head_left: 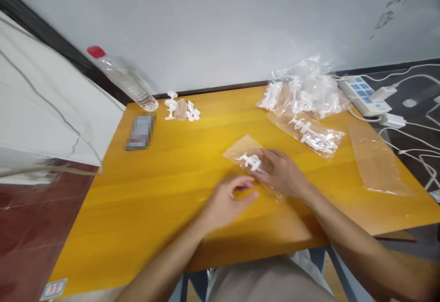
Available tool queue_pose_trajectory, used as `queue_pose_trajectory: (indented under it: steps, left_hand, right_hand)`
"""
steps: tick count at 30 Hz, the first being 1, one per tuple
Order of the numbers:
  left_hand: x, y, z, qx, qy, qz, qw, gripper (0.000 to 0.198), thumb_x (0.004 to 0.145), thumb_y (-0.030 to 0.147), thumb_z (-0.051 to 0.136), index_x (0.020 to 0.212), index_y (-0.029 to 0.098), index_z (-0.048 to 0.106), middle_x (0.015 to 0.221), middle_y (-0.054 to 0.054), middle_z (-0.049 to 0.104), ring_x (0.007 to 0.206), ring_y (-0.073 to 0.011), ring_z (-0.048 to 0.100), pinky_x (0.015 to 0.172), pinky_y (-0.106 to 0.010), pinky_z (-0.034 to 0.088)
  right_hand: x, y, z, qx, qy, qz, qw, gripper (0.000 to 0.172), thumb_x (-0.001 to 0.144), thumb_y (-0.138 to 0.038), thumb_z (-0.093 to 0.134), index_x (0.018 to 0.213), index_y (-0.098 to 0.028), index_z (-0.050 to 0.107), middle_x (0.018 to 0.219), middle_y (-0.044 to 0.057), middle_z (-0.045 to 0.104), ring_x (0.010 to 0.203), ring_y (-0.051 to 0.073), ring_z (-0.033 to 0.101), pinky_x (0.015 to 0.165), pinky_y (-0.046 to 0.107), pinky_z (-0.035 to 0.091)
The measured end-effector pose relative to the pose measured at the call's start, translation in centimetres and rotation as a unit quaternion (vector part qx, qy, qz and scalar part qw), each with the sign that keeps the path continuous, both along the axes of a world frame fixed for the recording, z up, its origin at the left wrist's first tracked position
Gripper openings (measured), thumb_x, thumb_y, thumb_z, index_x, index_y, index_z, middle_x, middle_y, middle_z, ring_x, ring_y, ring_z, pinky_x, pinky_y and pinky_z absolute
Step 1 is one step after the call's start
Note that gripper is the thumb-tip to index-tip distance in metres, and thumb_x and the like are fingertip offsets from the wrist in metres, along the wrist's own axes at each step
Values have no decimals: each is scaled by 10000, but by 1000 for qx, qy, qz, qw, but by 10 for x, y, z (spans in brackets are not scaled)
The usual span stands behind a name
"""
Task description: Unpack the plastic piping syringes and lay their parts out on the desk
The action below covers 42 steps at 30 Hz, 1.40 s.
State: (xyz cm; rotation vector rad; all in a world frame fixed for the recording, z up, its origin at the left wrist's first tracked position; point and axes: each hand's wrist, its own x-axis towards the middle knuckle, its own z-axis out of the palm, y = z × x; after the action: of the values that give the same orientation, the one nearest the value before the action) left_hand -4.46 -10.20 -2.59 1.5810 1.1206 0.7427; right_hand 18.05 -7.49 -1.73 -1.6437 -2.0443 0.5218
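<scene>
A clear plastic bag (242, 148) with small white plastic parts (251, 161) showing through it lies near the middle of the table. My right hand (285, 173) grips this bag from its right side, fingers bent over the plastic. Just left of and below it, my left hand (227, 201) is slightly blurred, its thumb and fingers curved apart with nothing between them. The left fingertips come close to the bag; whether they touch it I cannot tell. Farther right rests another clear bag (314, 134) of white parts.
At the back right are several filled bags (302, 91) beside a power strip (366, 96) with cables. A flat clear bag (378, 164) lies at right. Loose white parts (172, 105), a bottle (127, 82) and a pixelated dark object (140, 132) are at back left.
</scene>
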Motion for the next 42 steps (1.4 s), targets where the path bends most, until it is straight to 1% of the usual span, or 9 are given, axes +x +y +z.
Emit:
queue_pose_trajectory:
  steps: [4, 10, 15, 19, 22, 26, 31, 36, 42]
  left_hand:
    - [-36, 31, 8, 72, 33, 197, 977, 264, 889, 448, 720, 973, 199, 729, 982, -59, 770, 889, -191, 725, 881, -343, 581]
    - [-36, 50, 0, 40, 151, 115, 981, 479, 750, 427, 844, 1167, 240, 702, 1059, -62, 772, 849, -204, 728, 780, -326, 579]
    - [-54, 43, -10, -97, 46, 126, 986, 338, 874, 427, 696, 1101, 200, 590, 750, -4, 705, 560, -137, 614, 577, -269, 513]
    - [-60, 29, -6, 62, 144, 186, 970, 242, 828, 377, 768, 955, 206, 652, 814, -8, 683, 678, -136, 605, 651, -262, 491]
    - [-53, 25, 4, 134, 142, 84, 977, 151, 848, 367, 769, 816, 220, 769, 820, -25, 672, 753, -149, 613, 662, -253, 473]
    - [-44, 35, 14, 62, 66, -58, 994, 260, 851, 380, 771, 1076, 265, 835, 966, -27, 731, 694, -118, 588, 611, -234, 454]
    - [-35, 51, 17, -45, 66, -80, 994, 472, 835, 464, 772, 1260, 260, 772, 974, 0, 767, 615, -97, 526, 569, -220, 413]
    - [-27, 48, 18, -78, 103, -80, 988, 411, 787, 410, 807, 1156, 231, 807, 793, 14, 724, 543, -91, 482, 505, -212, 360]
    - [-28, 38, 26, -44, 82, -87, 992, 184, 837, 277, 709, 992, 209, 783, 674, 39, 630, 551, -103, 492, 523, -211, 371]
  right_hand:
    - [19, -12, -6, 52, -1, 121, 991, 552, 906, -430, 730, 1409, -248, 597, 1412, 134, 626, 1254, 303, 638, 1067, 487, 522]
    - [15, -23, -1, 60, -117, 93, 987, 926, 815, -571, 803, 1548, -150, 426, 1461, 249, 559, 1292, 439, 582, 1029, 616, 498]
    - [22, -12, -6, 91, -93, 181, 975, 647, 949, -423, 707, 1513, -222, 465, 1394, 167, 633, 1232, 333, 632, 992, 508, 525]
    - [35, -5, -13, 154, -84, 205, 963, 655, 952, -475, 697, 1518, -253, 454, 1420, 138, 627, 1323, 334, 565, 1063, 532, 467]
    - [38, -5, -17, 170, -106, 202, 959, 876, 895, -578, 729, 1590, -207, 346, 1482, 187, 568, 1371, 379, 512, 1092, 569, 428]
    - [36, -4, -19, 166, -120, 211, 956, 967, 911, -571, 710, 1643, -171, 221, 1327, 203, 647, 1179, 344, 621, 975, 493, 498]
    - [32, 0, -21, 210, -109, 214, 948, 961, 932, -535, 700, 1666, -191, 181, 1107, 140, 697, 962, 299, 643, 863, 444, 509]
    - [29, -1, -22, 224, -99, 194, 950, 958, 946, -523, 684, 1679, -200, 157, 1128, 149, 688, 977, 301, 628, 857, 444, 507]
    - [21, -7, 9, 71, -75, 211, 972, 800, 934, -643, 629, 1588, -232, 421, 1446, 177, 590, 1281, 361, 568, 1074, 570, 439]
